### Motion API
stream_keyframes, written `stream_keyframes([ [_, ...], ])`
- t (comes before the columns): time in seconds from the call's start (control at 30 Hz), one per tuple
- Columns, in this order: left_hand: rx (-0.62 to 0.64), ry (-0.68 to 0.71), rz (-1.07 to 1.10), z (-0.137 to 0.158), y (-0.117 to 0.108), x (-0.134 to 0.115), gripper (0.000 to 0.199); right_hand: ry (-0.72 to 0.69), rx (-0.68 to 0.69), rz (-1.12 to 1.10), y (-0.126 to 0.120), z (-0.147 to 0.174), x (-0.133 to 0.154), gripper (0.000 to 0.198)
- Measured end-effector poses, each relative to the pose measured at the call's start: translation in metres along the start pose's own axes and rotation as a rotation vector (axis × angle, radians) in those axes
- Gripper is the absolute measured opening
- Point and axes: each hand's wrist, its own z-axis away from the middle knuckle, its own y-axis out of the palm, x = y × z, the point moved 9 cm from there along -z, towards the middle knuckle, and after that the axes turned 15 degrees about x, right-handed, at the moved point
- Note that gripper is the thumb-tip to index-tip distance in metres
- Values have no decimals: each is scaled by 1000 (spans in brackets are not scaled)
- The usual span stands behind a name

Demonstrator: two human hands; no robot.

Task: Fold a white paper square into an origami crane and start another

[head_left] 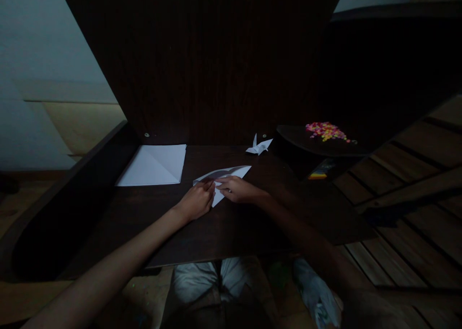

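Note:
A partly folded sheet of white paper [236, 171] lies on the dark desk in front of me, its right corner pointing away to the right. My left hand [198, 200] is closed, with curled fingers on the paper's left part. From the other side, my right hand [236, 189] presses its fingers on the paper's middle, close to the left fingertips. The fingers hide part of the folds. Behind the paper to the right stands a white origami crane [260, 147].
A stack of white paper sheets [155, 165] lies at the desk's back left. On the raised shelf [288, 132] at right sits a pile of small colourful pieces [327, 131]. An object with a yellow-orange edge [317, 176] is below it. Dark panels bound the desk's left and back.

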Motion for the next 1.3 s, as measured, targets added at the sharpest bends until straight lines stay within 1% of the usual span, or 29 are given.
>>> stream_keyframes([
  [0.07,13,-12,30,-4,-2,2,27,-18,-133,-55,-14,15,-1,20],
  [0.13,26,-44,54,-7,-2,6,24,22,-332,-80,-34,36,-7,18],
  [0.2,18,-66,61,-10,-3,11,22,135,-560,-89,-52,61,-21,14],
  [0.27,-10,-64,52,-11,-4,14,23,257,-714,-102,-61,83,-37,12],
  [0.33,-28,-51,36,-12,-4,14,27,325,-796,-136,-62,96,-52,27],
  [0.4,-21,-50,19,-14,-2,13,30,366,-799,-238,-53,98,-71,47],
  [0.47,-3,-57,-2,-16,0,10,29,387,-787,-435,-38,94,-93,57],
  [0.53,19,-78,-27,-18,1,8,27,366,-771,-649,-20,87,-111,58],
  [0.6,33,-100,-45,-20,2,7,27,322,-746,-831,-6,78,-123,57],
  [0.67,26,-114,-39,-22,1,7,28,278,-725,-943,2,70,-129,59],
  [0.77,5,-112,-10,-24,0,10,31,230,-695,-1045,8,63,-129,61],
  [0.87,4,-94,-3,-26,1,11,34,214,-659,-1082,11,55,-127,55],
  [0.97,8,-85,15,-25,1,14,40,245,-645,-1062,13,48,-126,48],
  [1.1,-10,-107,127,-15,0,22,44,273,-627,-1033,16,41,-120,43],
  [1.2,-76,-138,280,-6,-4,31,38,260,-609,-936,12,41,-109,43],
  [1.3,-119,-167,400,-2,-7,38,31,204,-561,-759,3,41,-89,44],
])
